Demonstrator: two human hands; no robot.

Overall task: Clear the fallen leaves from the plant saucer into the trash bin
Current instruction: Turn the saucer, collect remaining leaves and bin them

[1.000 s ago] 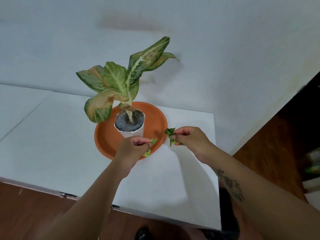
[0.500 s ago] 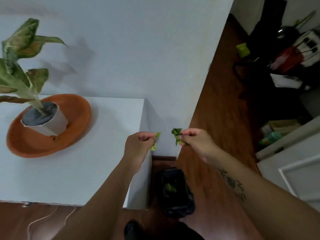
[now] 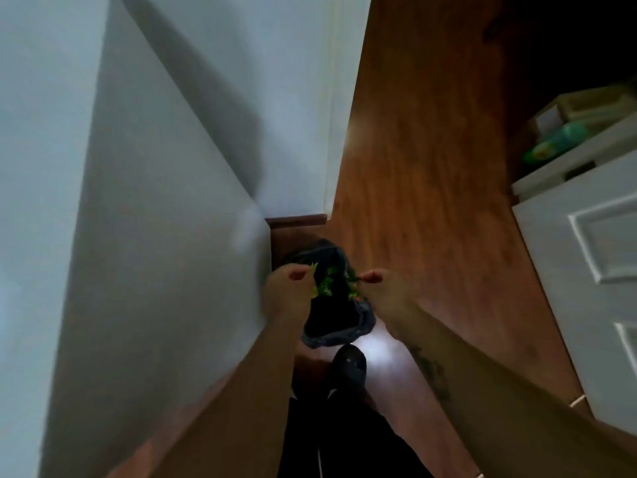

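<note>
A small trash bin lined with a black bag (image 3: 339,324) stands on the wooden floor beside the white table's side. Green leaves (image 3: 325,284) lie inside it. My left hand (image 3: 287,286) hovers over the bin's left rim, pinching a pale green leaf (image 3: 313,270). My right hand (image 3: 381,282) is over the right rim, fingers pinched on a dark green leaf (image 3: 353,276). The plant and saucer are out of view. The picture is blurred.
The white table's side panel (image 3: 155,270) fills the left. A white wall corner (image 3: 331,132) rises behind the bin. A white door (image 3: 593,288) and a shelf with green items (image 3: 551,146) are at right. My dark shoe (image 3: 348,367) stands just before the bin.
The view swung from the table down to the floor. Both hands carried their leaves away from the saucer and now sit lower, directly over the bin.
</note>
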